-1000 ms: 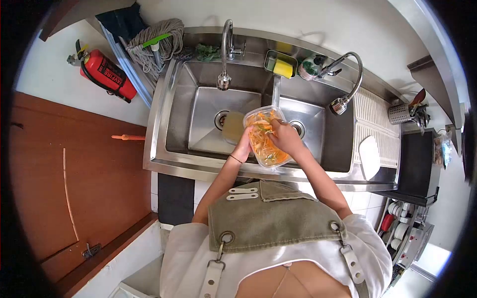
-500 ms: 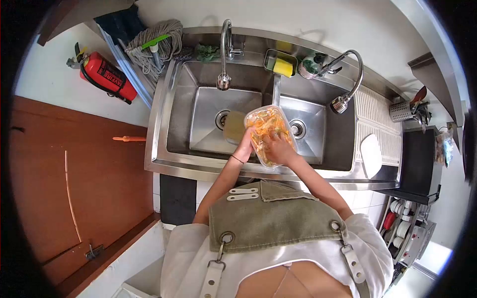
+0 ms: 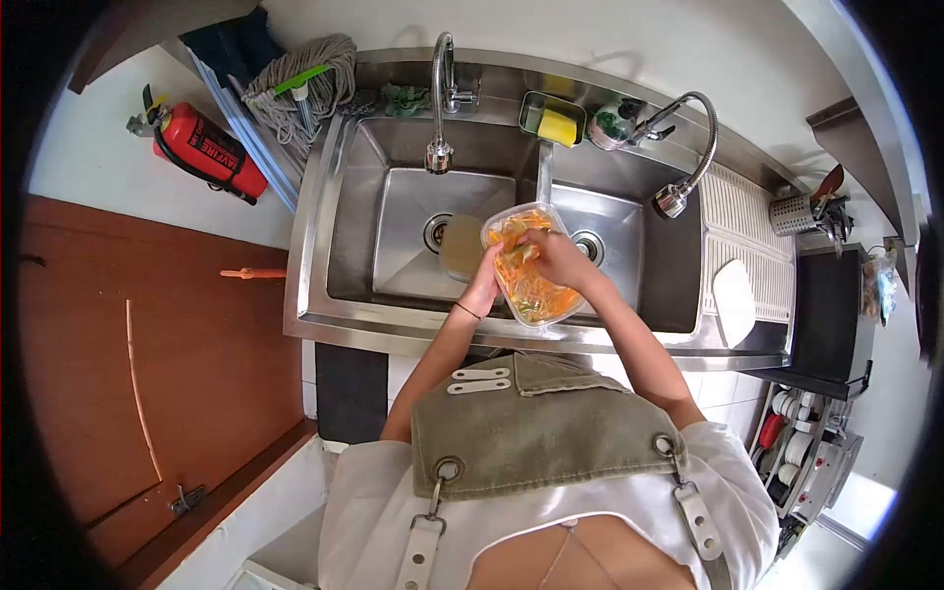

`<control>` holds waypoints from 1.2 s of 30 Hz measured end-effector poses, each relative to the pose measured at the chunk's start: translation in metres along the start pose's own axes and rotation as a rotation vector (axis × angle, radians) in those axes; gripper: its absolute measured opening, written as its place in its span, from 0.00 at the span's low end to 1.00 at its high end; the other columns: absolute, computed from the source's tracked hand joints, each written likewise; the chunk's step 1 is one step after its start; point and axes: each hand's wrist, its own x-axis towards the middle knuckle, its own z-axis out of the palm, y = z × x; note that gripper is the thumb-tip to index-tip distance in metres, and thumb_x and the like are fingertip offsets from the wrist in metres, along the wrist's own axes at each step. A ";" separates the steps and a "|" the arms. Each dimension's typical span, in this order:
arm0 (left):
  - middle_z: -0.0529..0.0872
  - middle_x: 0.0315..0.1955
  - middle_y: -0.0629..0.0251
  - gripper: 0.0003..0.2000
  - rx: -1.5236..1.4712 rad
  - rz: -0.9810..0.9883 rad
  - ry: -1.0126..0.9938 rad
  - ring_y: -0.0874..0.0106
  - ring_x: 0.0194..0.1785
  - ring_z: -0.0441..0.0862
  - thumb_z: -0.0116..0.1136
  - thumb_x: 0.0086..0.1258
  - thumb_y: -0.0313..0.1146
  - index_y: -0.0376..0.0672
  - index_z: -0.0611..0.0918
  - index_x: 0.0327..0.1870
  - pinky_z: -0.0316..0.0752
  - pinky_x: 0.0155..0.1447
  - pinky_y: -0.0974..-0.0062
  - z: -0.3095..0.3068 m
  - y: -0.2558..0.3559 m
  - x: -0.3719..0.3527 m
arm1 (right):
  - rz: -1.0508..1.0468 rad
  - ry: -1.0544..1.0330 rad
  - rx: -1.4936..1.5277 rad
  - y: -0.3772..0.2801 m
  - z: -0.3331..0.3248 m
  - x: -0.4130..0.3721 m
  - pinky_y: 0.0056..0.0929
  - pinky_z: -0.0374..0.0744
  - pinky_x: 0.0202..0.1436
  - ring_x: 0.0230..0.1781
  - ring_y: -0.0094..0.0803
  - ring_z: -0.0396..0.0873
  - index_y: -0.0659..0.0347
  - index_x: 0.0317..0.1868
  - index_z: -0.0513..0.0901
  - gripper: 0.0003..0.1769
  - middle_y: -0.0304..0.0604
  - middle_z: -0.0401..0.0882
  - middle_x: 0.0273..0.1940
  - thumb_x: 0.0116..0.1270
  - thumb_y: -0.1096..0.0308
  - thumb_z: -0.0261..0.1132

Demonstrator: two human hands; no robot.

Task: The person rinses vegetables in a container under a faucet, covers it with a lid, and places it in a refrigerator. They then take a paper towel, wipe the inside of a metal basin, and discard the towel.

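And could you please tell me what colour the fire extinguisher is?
Red, in the head view.

Glossy clear plastic container (image 3: 566, 311); brushed-metal sink (image 3: 398, 205); matt woven-cloth apron (image 3: 551, 433).

Reads "AVFIRE", after an unclear first letter, on the red fire extinguisher (image 3: 208, 152), well left of the left hand (image 3: 482, 285); carries smaller, blurred print.

A stainless-steel sink (image 3: 393, 334) has 2 basins and 2 gooseneck faucets. Its back ledge bears crumpled green material (image 3: 405, 99), a tray (image 3: 531, 112) with a yellow sponge (image 3: 558, 127), and a bottle (image 3: 610, 130). A white, flat piece (image 3: 735, 307) overlaps the ribbed drainboard (image 3: 744, 208).
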 end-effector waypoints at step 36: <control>0.73 0.59 0.65 0.27 -0.003 -0.017 -0.023 0.70 0.62 0.70 0.38 0.71 0.52 0.43 0.66 0.64 0.62 0.66 0.68 -0.006 -0.001 0.002 | 0.127 -0.049 -0.073 -0.029 -0.023 -0.018 0.42 0.75 0.50 0.45 0.54 0.76 0.61 0.52 0.73 0.27 0.60 0.78 0.41 0.47 0.80 0.59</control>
